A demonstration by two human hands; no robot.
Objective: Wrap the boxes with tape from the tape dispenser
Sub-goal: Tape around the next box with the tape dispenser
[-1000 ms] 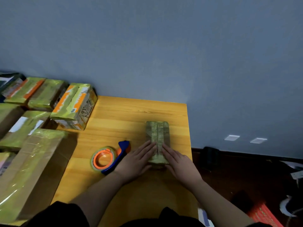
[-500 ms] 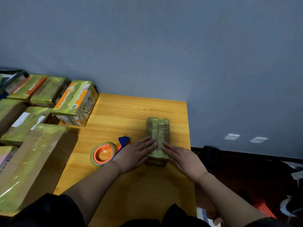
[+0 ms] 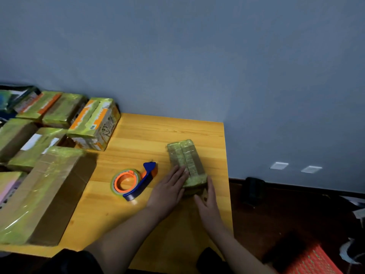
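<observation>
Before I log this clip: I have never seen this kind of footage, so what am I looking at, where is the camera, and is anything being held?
No machine here: a person works with bare hands. The single picture comes from a camera worn on the head, looking forward and down, so the arms enter from the bottom.

On the wooden table lies a small box already covered in tape. The left hand lies flat on its near top, fingers straight. The right hand rests with straight fingers against the box's near right corner. Neither hand grips anything; they seem to be smoothing the tape down.

Left of the box the tape dispenser, blue and orange, lies on the table, untouched. Further left stand more wrapped boxes, among them a big one. Behind is a plain wall.
</observation>
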